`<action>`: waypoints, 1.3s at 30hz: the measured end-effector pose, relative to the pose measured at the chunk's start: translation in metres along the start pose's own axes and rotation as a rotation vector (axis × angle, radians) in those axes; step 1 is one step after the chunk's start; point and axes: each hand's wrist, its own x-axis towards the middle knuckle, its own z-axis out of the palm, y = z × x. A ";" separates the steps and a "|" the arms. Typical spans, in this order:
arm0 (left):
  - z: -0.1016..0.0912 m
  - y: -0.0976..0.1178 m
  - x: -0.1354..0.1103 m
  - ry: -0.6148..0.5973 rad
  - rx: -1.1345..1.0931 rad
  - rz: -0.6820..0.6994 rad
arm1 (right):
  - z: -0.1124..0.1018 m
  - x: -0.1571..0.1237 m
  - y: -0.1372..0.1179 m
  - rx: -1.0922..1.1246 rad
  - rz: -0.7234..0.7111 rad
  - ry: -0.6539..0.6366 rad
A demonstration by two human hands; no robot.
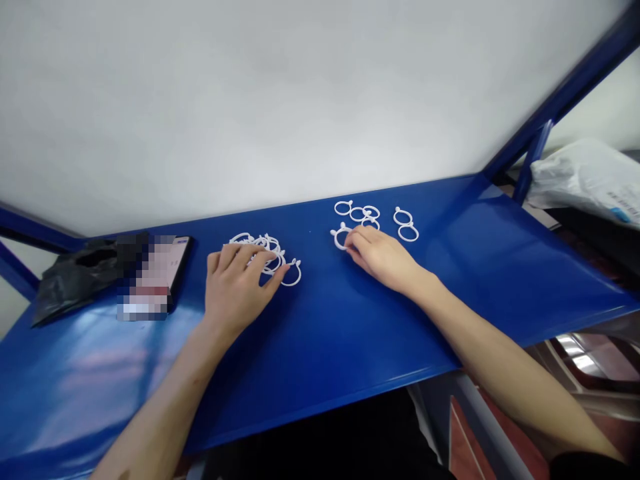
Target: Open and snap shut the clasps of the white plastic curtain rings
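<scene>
My left hand (235, 283) rests over a heap of white plastic curtain rings (273, 241), its fingers apart and touching some of them. One ring (291, 283) lies at the right edge of that heap, beside my thumb. Farther right, my right hand (379, 253) has its fingertips closed on the edge of a white curtain ring (340, 247) at the blue surface. Small eyelet knobs show on that ring's upper side. Just beyond this hand is a loose cluster of rings (371, 212). A pair of rings (409, 233) lies to its right.
The blue shelf (310, 347) meets a pale wall (300, 100) at the back. At the left are a phone (157, 273), partly blurred out, and a black plastic bag (75, 280). Blue frame bars (565, 87) and a clear plastic package (590, 180) stand at the right.
</scene>
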 end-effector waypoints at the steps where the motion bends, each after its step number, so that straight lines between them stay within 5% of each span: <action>1: -0.002 0.004 0.001 0.019 -0.037 0.028 | 0.000 0.000 -0.007 0.020 -0.043 0.010; 6: -0.004 0.030 0.000 -0.003 -0.262 0.211 | 0.002 -0.002 -0.038 0.054 -0.243 0.024; 12: 0.008 0.042 -0.007 -0.124 -0.382 0.213 | 0.008 -0.006 -0.056 0.021 -0.346 0.047; 25: 0.008 0.032 -0.012 -0.214 -0.728 0.090 | 0.003 -0.004 -0.050 0.105 -0.435 -0.010; 39: 0.003 0.038 -0.016 -0.210 -0.779 0.069 | 0.000 -0.006 -0.042 0.373 -0.446 -0.088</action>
